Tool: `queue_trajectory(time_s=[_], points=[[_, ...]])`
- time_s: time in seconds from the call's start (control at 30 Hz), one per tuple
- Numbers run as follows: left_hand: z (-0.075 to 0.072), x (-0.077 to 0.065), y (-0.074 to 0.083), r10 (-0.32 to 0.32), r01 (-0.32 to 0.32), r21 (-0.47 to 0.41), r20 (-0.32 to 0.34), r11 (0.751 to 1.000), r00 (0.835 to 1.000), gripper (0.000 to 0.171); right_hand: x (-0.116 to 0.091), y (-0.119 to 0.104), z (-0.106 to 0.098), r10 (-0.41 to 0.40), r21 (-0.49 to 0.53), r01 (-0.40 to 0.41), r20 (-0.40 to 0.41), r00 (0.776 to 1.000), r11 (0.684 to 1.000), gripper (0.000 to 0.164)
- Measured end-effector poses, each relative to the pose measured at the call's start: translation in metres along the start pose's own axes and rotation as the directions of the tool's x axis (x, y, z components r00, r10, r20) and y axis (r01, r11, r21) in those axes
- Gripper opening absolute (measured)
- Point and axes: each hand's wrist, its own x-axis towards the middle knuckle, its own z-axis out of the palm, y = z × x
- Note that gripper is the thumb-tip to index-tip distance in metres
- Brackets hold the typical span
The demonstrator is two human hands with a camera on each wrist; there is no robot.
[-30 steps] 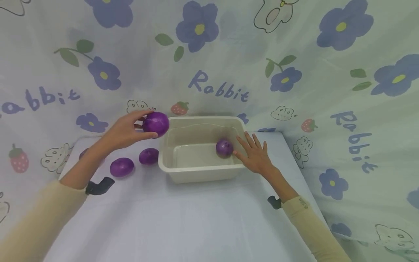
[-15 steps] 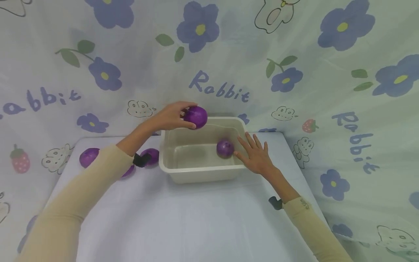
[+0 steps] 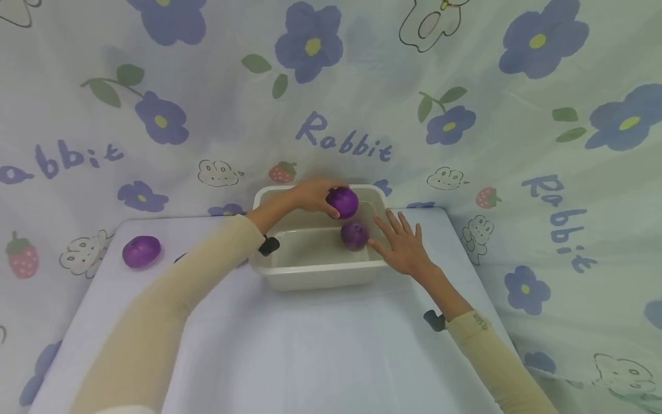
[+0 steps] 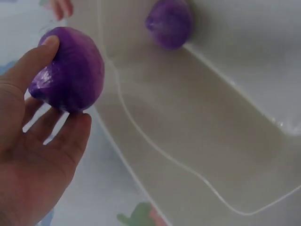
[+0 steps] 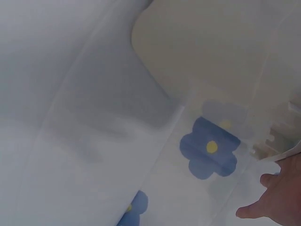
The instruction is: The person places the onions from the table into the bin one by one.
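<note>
My left hand point(image 3: 312, 195) reaches over the cream plastic bin point(image 3: 320, 268) and grips a purple onion point(image 3: 344, 203) between thumb and fingers. The left wrist view shows the held onion point(image 4: 77, 70) closely, with its pointed tip toward the palm. Inside the bin, near its right end, lies a second purple onion point(image 3: 354, 235), just below the held one in the head view. My right hand point(image 3: 405, 247) has its fingers spread at the bin's right rim and holds nothing. Only part of the right hand point(image 5: 282, 193) appears in the right wrist view.
Another purple onion point(image 3: 142, 252) sits at the left of the white-covered table point(image 3: 331, 345). My left sleeve point(image 3: 170, 299) hides most of the area between it and the bin. A flower-and-rabbit print cloth point(image 3: 351, 86) hangs directly behind the table.
My left hand has carried the onion rightward, from the bin's left side to over its right part, and lowered it lately. The right hand has stayed in place.
</note>
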Motion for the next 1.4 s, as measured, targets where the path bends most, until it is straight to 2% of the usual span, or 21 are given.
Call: queue_trajectory(time_s=[0.13,0.3,0.4,0.53,0.6,0.87,1.17,1.4], points=[[0.016,0.017,0.001,0.04,-0.041,0.017,0.056,0.999,0.998,0.076,0.0,0.0,0.0,0.002,-0.001,-0.002,-0.004,1.0,1.0,0.069],[0.034,0.029,0.004,0.073,-0.076,0.025,0.118,0.997,0.99,0.075,0.0,0.0,0.0,0.0,0.01,0.0,-0.005,1.0,1.0,0.069],[0.042,0.033,0.008,0.036,-0.051,0.087,0.165,0.995,0.986,0.075,0.0,-0.001,-0.001,0.002,0.018,-0.002,-0.001,1.0,1.0,0.069],[0.052,0.035,0.011,-0.001,-0.033,0.173,0.194,0.984,0.981,0.073,-0.002,-0.001,-0.001,0.002,0.015,-0.002,-0.003,1.0,1.0,0.069],[0.057,0.037,0.011,0.01,-0.05,0.199,0.199,0.979,0.98,0.074,-0.002,0.0,0.0,0.003,0.015,-0.003,-0.005,1.0,1.0,0.069],[0.075,0.043,0.008,0.115,-0.167,0.18,0.266,0.969,0.957,0.068,-0.001,0.001,0.002,-0.007,0.023,0.007,-0.018,1.0,1.0,0.069],[0.09,0.047,0.012,0.052,-0.108,0.166,0.308,0.98,0.95,0.071,0.0,0.002,0.003,-0.006,0.042,0.007,-0.017,1.0,0.999,0.069],[0.102,0.054,0.014,0.073,-0.131,0.157,0.331,0.979,0.941,0.066,-0.001,0.0,0.002,-0.003,0.045,0.004,-0.016,1.0,0.999,0.069]])
